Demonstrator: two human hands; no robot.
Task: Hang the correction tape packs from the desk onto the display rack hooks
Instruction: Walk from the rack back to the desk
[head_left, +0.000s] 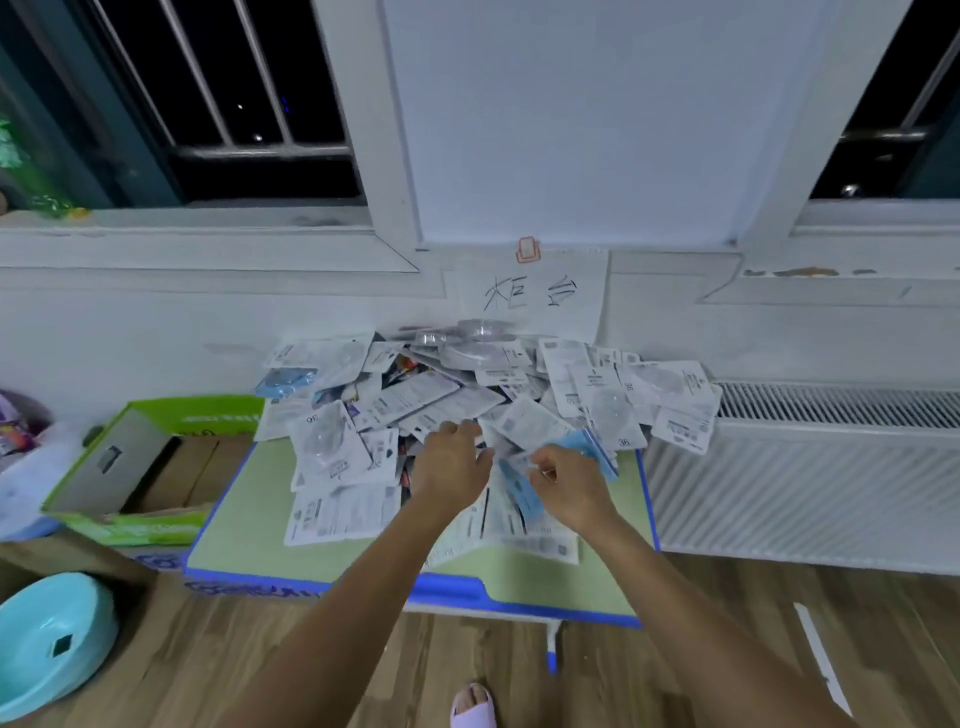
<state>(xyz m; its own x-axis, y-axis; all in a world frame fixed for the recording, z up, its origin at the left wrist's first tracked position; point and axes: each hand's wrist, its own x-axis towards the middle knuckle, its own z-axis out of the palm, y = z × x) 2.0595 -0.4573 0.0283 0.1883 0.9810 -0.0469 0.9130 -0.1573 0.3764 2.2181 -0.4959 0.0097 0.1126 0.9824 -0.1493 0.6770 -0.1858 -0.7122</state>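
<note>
A heap of correction tape packs (483, 395), mostly white card backs with clear blisters, covers the far half of a small desk (244, 525) with a green top and blue edges. My left hand (451, 462) rests palm down on the front of the heap, fingers spread among the packs. My right hand (569, 486) pinches a blue-fronted pack (582, 448) at the heap's front right. More packs lie flat under both wrists. No display rack or hooks are in view.
An open green cardboard box (130, 467) stands left of the desk. A turquoise basin (52, 639) sits at the lower left. A white radiator (810, 483) runs along the wall to the right. A handwritten paper sign (530, 293) hangs above the heap.
</note>
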